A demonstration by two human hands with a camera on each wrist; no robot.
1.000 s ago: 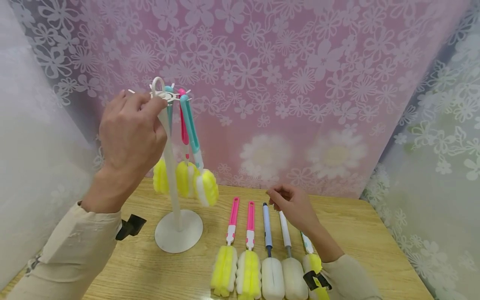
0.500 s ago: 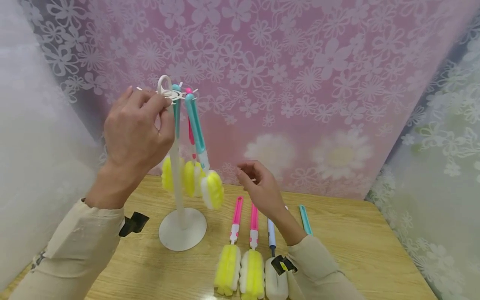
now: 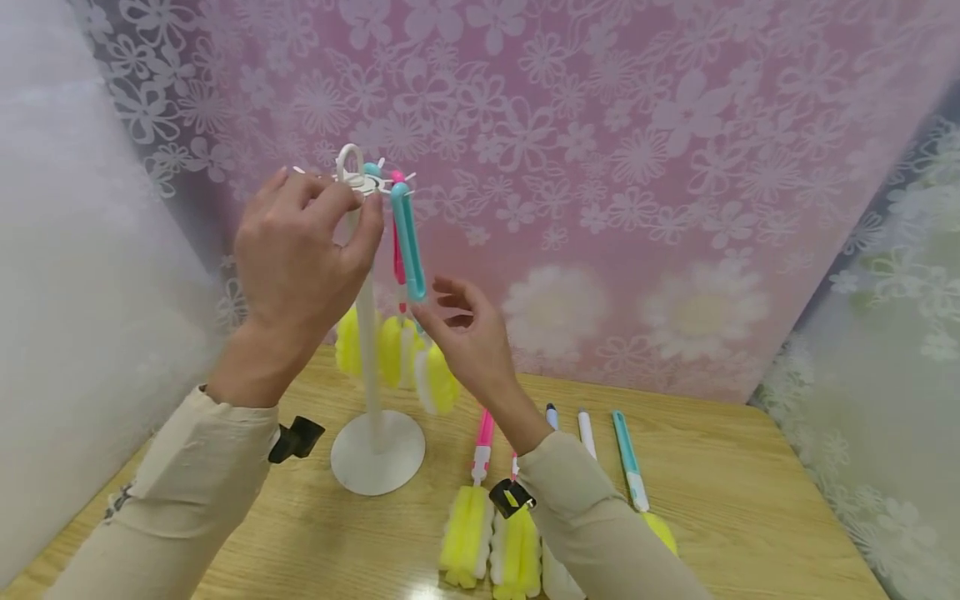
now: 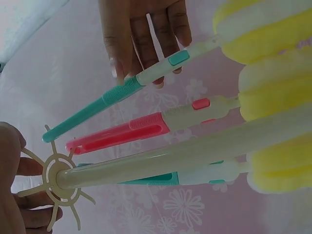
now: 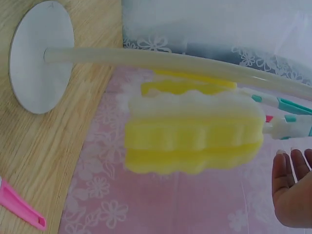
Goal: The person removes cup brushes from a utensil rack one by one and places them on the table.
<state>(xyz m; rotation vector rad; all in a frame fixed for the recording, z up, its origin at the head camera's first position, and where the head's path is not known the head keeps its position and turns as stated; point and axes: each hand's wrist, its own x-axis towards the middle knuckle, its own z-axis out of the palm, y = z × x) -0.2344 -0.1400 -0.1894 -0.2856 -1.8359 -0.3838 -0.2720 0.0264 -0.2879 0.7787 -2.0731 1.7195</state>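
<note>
A white rack [image 3: 378, 454] with a round base, a pole and a ring of prongs stands upright. At its top my left hand [image 3: 303, 242] grips the prong ring [image 4: 61, 183] beneath the hook. Three sponge bottle brushes hang there: a front teal-handled brush [image 3: 408, 242], a pink-handled brush [image 4: 146, 131] and another teal-handled brush [image 4: 151, 179] behind the pole. Their yellow-and-white sponge heads [image 5: 195, 134] dangle lowest. My right hand [image 3: 476, 342] is beside the front teal brush, thumb at its handle and loosely bent fingers spread behind it.
On the wooden table [image 3: 697, 442] lies a row of brushes, partly under my right forearm: pink-handled ones [image 3: 467, 533] with yellow sponges, a blue handle [image 3: 552, 415], a white handle [image 3: 586, 432] and a teal handle [image 3: 627, 450]. A flowered pink curtain [image 3: 637, 167] hangs behind.
My right hand has moved left and up from above the row of brushes to the hanging teal brush. The left hand stays at the rack's top; the view has shifted slightly.
</note>
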